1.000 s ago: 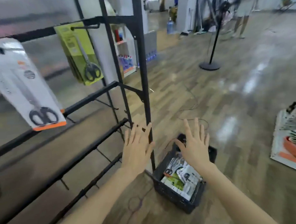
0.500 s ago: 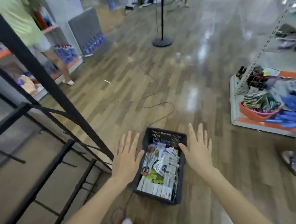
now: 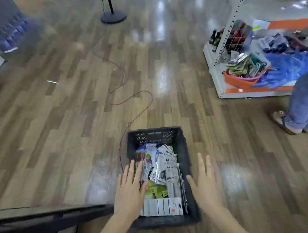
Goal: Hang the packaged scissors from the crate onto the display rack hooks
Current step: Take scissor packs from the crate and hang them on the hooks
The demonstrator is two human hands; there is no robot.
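A black plastic crate [image 3: 181, 145] stands on the wooden floor right in front of me, filled with several packaged scissors [image 3: 163, 168] in white, grey and green card backs. My left hand [image 3: 129, 190] hovers flat and open over the crate's left edge, fingers spread. My right hand [image 3: 205, 183] is open too, above the crate's right rim. Neither hand holds anything. Only the foot of the black display rack [image 3: 47, 218] shows at the lower left; its hooks are out of view.
A purple cable [image 3: 130, 98] snakes across the floor to the crate. A fan stand base [image 3: 113, 17] sits far back. At the right stands a white shelf unit [image 3: 219, 80] with goods, with a person in jeans [image 3: 304, 105] beside it.
My view has swung down and right, off the rack and onto the crate. Both open hands have dropped closer to the crate's sides.
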